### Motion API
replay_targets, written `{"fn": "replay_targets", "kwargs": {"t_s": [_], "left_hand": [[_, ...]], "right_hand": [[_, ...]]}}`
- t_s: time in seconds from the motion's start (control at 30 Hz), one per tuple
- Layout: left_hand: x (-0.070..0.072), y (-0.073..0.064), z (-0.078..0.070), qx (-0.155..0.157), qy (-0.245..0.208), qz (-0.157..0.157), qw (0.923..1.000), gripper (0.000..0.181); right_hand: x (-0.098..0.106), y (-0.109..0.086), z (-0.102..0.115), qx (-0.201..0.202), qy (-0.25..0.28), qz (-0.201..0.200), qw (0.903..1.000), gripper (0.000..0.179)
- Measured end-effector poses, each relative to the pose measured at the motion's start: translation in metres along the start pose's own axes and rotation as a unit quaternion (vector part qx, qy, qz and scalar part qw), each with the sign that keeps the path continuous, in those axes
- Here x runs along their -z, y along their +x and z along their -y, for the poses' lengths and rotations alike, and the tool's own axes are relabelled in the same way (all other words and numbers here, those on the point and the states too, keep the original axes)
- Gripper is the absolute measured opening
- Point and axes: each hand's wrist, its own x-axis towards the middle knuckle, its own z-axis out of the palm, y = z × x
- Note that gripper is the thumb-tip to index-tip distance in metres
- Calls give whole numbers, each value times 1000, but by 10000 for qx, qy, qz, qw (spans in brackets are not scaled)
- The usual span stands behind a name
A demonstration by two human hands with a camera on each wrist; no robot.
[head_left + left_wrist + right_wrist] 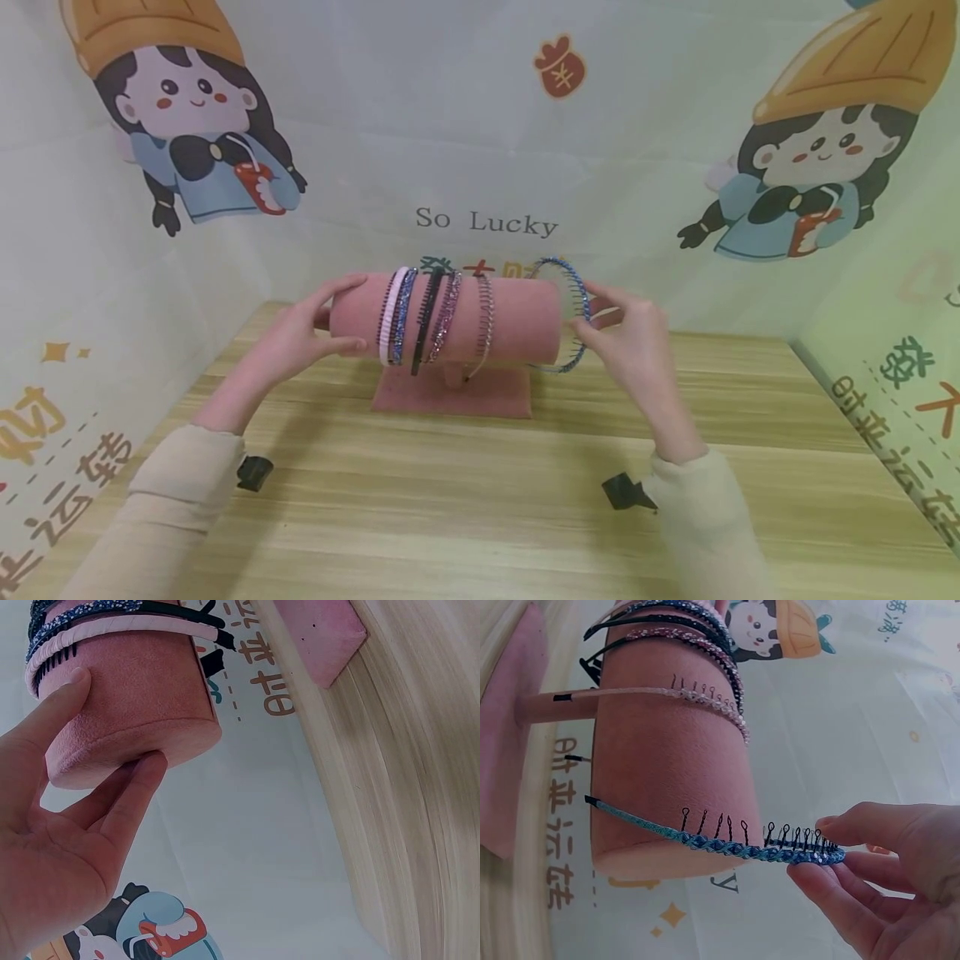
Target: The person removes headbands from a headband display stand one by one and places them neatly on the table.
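A pink padded headband stand (521, 321) has a horizontal roll on a short post and a flat base. At the roll's left end my left hand (300, 329) grips it, thumb on the near side and fingertips against the end face in the left wrist view. My right hand (630, 333) pinches a blue beaded headband (735, 849) with small wire loops, between thumb and fingers. This headband hangs around the roll's right end, its arms straddling the roll. White (387, 321), blue glitter (403, 317), black (426, 321), pink glitter (446, 312) and clear beaded (489, 321) headbands sit along the roll.
The stand's pink base (450, 400) rests on a wood-grain table (450, 500). Behind and at both sides hangs a pale printed cloth (420, 150) with cartoon figures and lettering. A black camera mount (255, 472) shows by the left sleeve, another (621, 492) by the right.
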Motion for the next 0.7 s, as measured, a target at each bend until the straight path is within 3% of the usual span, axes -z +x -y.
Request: {"fn": "replay_targets", "kwargs": {"t_s": [0.2,0.7], "left_hand": [[-1,1,-1,21,8,-20,10000,86],[-2,1,1,-65,14,-48,10000,86]], "right_hand": [[14,-3,3,-128,-8,41,9999,50],[32,-10,7,77,-218,-257,9994,47]]}}
